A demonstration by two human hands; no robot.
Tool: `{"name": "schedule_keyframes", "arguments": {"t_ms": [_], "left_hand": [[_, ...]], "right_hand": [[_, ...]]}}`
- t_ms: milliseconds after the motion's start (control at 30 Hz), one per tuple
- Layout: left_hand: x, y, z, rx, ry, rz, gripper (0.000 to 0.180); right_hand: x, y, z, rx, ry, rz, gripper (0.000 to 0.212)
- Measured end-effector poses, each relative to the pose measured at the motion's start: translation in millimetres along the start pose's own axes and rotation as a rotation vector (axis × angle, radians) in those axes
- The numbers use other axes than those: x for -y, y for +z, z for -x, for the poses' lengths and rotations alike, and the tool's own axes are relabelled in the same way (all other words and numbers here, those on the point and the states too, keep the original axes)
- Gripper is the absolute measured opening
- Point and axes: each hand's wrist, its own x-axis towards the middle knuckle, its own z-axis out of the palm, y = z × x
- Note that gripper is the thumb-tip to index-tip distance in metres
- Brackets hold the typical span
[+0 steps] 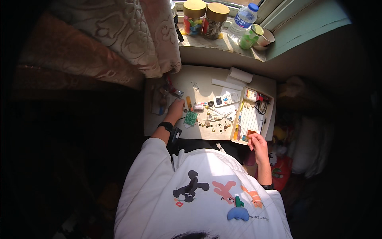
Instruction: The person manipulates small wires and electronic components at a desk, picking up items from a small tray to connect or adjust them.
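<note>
My left hand (176, 110) rests at the left part of the small table, its fingers curled; whatever they may hold is hidden. Just beyond it lies a shiny silver and red object (176, 93). To its right are an orange stick-like piece (189, 103), a small clear box (198, 107) and a green square piece with a grid of bumps (191, 118). My right hand (258, 144) hovers at the near right corner of a shallow tray (234, 133), fingertips pinched together. A small brownish-orange piece (251, 132) shows beside those fingertips; I cannot tell whether they grip it.
A white remote control (227, 99) and several small loose parts (215, 123) cover the table's middle. The tray holds a white bottle (251, 95) and black cable (261, 106). A white roll (240, 75) lies behind. Jars (215, 20) and a water bottle (242, 20) stand on the windowsill.
</note>
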Motion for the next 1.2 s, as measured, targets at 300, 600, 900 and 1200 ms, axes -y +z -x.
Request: {"name": "schedule_keyframes", "arguments": {"t_ms": [300,600,900,1200], "left_hand": [[-44.0,-6.1,12.7,-0.05,0.049,0.308,0.009],[-257.8,-75.0,45.3,0.109,0.8,0.603,0.008],[-295.5,-89.6,70.6,0.397,0.601,0.928,0.008],[-285.8,-96.2,82.2,0.635,0.415,1.194,0.011]], "right_hand": [[23.9,2.5,11.8,0.05,-0.06,0.052,0.013],[102.6,26.0,40.0,0.265,-0.214,0.072,0.004],[146.9,49.8,61.2,0.118,-0.554,0.383,0.013],[142.0,46.2,53.5,0.058,-0.706,0.424,0.012]]}}
